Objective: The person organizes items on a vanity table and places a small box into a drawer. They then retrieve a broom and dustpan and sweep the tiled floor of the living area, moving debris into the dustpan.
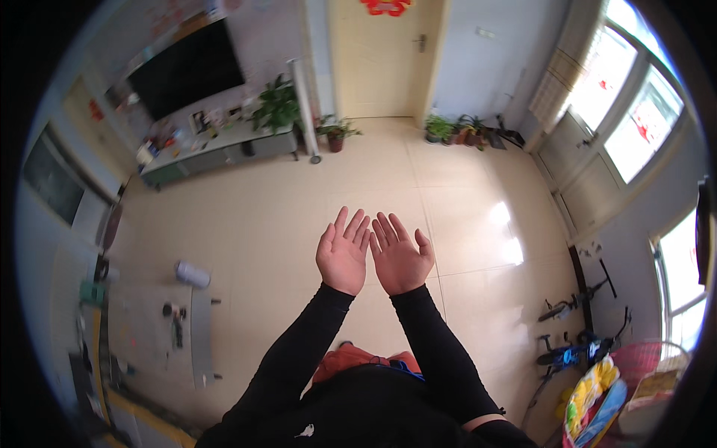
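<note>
My left hand [343, 255] is raised palm up in front of my body, fingers apart and nothing in it. Beside it, my right hand [402, 255] also faces palm up, bare, with the thumb spread outward. The little-finger sides of both hands come close together near the fingertips; whether they touch I cannot tell. Black sleeves [311, 325] reach to both wrists. Beneath the hands lies the glossy beige tiled floor [269, 224].
A low table [201, 336] with small items stands at the left, a white cylinder [192, 274] by its end. Ahead are a TV cabinet [218, 159], potted plants [336, 134] and a door [381, 67]. A blue child's bicycle [566, 354] and a pink basket [633, 358] are at right.
</note>
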A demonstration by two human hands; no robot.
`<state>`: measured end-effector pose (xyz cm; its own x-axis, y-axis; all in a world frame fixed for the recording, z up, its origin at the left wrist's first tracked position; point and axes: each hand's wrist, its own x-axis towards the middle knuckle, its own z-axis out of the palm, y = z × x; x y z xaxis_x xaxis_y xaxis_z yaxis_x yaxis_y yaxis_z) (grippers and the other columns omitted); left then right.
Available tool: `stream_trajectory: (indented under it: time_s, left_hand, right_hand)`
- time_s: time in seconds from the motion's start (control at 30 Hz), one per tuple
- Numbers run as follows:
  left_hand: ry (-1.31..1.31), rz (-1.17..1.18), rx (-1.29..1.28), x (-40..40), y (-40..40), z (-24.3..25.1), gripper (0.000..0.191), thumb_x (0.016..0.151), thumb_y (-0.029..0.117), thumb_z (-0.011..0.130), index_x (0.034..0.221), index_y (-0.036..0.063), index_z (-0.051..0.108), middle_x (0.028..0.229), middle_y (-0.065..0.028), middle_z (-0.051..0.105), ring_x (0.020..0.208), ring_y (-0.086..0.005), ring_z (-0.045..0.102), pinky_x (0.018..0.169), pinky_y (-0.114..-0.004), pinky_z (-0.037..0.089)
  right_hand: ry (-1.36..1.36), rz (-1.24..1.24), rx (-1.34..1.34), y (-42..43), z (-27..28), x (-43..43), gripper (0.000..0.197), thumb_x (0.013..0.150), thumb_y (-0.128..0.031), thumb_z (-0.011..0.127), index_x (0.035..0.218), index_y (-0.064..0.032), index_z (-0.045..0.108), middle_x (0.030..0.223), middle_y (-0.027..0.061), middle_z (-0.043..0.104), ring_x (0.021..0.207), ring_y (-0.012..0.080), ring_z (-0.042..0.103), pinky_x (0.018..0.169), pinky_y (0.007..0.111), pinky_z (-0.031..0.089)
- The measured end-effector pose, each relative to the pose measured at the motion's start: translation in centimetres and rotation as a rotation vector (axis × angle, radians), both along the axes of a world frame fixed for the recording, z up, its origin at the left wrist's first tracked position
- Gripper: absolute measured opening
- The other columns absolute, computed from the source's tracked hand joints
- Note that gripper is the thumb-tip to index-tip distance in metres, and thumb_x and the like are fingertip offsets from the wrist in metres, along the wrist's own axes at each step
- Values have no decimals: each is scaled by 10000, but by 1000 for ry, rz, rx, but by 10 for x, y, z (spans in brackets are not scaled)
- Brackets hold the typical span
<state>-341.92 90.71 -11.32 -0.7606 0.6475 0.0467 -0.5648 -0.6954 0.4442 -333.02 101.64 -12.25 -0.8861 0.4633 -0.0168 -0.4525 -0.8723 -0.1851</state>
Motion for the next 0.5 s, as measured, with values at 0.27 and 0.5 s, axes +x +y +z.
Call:
stream_trajectory:
  time_s: [0.27, 0.5]
  left_hand:
    - [-13, -259, -37, -48, 205, 0, 771, 1056, 496, 410, 1659, 65, 198, 1679, -224, 275, 1553, -333, 272, 1277, -426, 176]
    - [14, -242, -43, -141, 348, 5, 748, 1064, 481, 403, 1654, 65, 208, 1678, -234, 272, 1555, -333, 269, 1270, -425, 190]
  right_hand:
    - [-20, -293, -34, 175, 4, -48, 714, 981, -450, 497, 1525, 5, 415, 1602, 166, 427, 1519, 293, 338, 1267, 435, 230]
    - [-2, -259, -45, 323, 10, -133, 687, 976, -454, 504, 1501, -17, 432, 1578, 140, 457, 1508, 273, 353, 1255, 447, 234]
